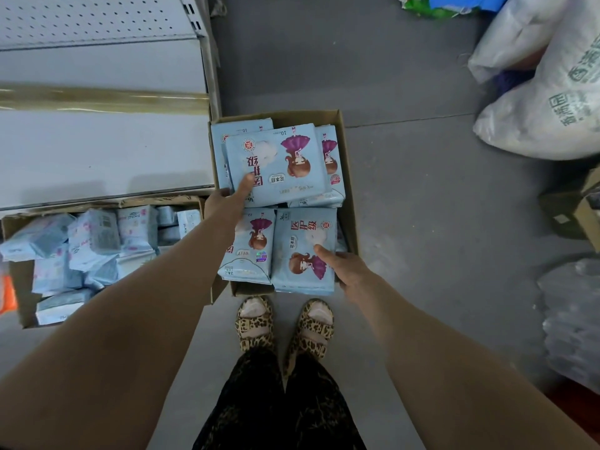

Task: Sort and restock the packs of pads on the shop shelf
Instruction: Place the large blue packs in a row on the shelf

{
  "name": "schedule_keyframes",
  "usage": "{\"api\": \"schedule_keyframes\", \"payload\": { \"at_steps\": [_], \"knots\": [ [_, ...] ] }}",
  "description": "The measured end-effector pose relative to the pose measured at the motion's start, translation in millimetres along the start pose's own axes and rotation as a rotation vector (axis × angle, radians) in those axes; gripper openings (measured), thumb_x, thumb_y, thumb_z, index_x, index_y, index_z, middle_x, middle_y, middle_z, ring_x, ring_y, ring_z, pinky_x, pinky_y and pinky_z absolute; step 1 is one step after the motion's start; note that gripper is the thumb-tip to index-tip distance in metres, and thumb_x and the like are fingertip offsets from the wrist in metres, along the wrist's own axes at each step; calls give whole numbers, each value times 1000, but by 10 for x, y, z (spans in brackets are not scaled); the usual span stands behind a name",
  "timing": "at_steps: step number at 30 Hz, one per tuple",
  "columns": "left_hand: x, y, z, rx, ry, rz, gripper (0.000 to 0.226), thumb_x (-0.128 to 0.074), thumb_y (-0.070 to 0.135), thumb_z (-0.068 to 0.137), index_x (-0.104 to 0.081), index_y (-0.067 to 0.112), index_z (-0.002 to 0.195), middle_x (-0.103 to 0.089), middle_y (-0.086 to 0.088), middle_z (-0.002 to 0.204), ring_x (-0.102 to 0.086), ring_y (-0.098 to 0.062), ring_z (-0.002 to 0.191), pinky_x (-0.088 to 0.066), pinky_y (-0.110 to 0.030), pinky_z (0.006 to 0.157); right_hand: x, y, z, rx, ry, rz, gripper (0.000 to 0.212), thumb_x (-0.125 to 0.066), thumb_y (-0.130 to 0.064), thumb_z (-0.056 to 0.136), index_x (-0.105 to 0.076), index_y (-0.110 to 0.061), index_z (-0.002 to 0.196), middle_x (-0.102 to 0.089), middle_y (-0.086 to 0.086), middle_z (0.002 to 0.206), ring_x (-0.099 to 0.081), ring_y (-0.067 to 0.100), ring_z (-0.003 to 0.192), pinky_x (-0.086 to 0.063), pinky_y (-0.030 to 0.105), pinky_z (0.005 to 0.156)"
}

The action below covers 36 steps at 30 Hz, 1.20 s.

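1. Two leopard-print slippers (255,323) are standing at 6 o'clock of the cardboard box (350,190).
2. Right hand (349,271) is gripping the near blue pack (302,254) at its 3 o'clock edge, thumb on top, fingers curling round. The pack is resting over the box's 6 o'clock end.
3. Left hand (224,198) is pinching the far blue pack (279,160) at its 8 o'clock corner, thumb pressing its face. The pack is lying atop others in the box.
4. Second box (22,284), holding loose packs, is sitting at 9 o'clock, beside the white shelf (97,151).
5. White sacks (552,108) are lying at 2 o'clock.
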<state>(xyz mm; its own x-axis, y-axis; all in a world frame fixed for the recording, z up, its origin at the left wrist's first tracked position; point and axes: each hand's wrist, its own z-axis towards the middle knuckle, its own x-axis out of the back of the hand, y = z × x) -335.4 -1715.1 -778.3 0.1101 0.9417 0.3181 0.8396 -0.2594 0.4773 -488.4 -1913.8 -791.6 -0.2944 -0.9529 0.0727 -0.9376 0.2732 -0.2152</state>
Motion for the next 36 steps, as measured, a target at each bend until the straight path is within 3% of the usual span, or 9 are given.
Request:
{"api": "schedule_keyframes", "payload": {
  "at_steps": [6,10,14,17,21,25,27,31,36],
  "knots": [
    [113,-60,75,-24,-76,26,124,-75,91,25,-63,17,123,-72,-4,112,-72,-22,93,-60,-42,87,-39,156,7,27,4,77,43,-85,-33,78,-70,-8,111,-77,11,103,-75,24,86,-61,33,67],
    [52,-27,0,-30,-134,1,101,-82,78,47,-63,12,121,-71,-6,110,-64,-16,78,-53,-30,66,-31,167,-34,18,16,95,56,-90,-37,68,-69,-8,110,-77,12,100,-76,27,88,-63,39,77],
    [-63,57,-200,55,-203,-110,70,-81,61,64,-64,10,110,-68,-3,97,-64,-13,76,-55,-26,64,-22,138,-233,12,51,113,46,-90,-35,70,-67,-12,102,-77,11,97,-75,26,85,-63,37,72],
    [-46,95,-427,164,-266,-246,76,-83,61,54,-66,14,112,-70,-6,104,-68,-17,87,-56,-28,65,16,124,-457,0,89,125,43,-90,-36,71,-67,-12,98,-76,11,92,-74,30,90,-62,44,82],
    [166,92,-767,167,-269,-328,80,-83,63,44,-67,18,109,-70,-6,110,-66,-20,99,-56,-32,76,103,109,-865,-6,100,156,44,-89,-34,73,-67,-7,99,-74,10,87,-72,21,72,-57,25,50],
    [516,138,-1210,111,-272,-410,62,-80,56,65,-66,21,114,-70,-2,114,-62,-18,104,-49,-32,92,173,60,-1354,36,98,145,79,-93,-51,45,-69,-4,105,-77,13,93,-76,29,87,-62,44,84],
    [727,180,-1452,96,-265,-446,69,-80,52,65,-65,19,124,-69,-3,120,-63,-20,111,-50,-33,95,177,-4,-1671,69,100,117,88,-93,-57,35,-69,-6,102,-77,13,96,-75,30,90,-61,46,88],
    [1149,267,-1987,82,-233,-547,35,-76,41,83,-66,18,108,-72,-5,109,-68,-20,96,-56,-34,85,125,-130,-2285,140,76,59,50,-89,-40,71,-69,-7,102,-77,11,95,-74,26,88,-61,40,85],
    [1630,257,-2588,-12,-181,-662,41,-74,47,83,-66,18,111,-76,-3,106,-72,-15,76,-58,-28,57,-46,-269,-2920,277,-5,-63,42,-83,-43,79,-71,-11,103,-77,5,82,-74,20,78,-60,28,62]
  ]
}}
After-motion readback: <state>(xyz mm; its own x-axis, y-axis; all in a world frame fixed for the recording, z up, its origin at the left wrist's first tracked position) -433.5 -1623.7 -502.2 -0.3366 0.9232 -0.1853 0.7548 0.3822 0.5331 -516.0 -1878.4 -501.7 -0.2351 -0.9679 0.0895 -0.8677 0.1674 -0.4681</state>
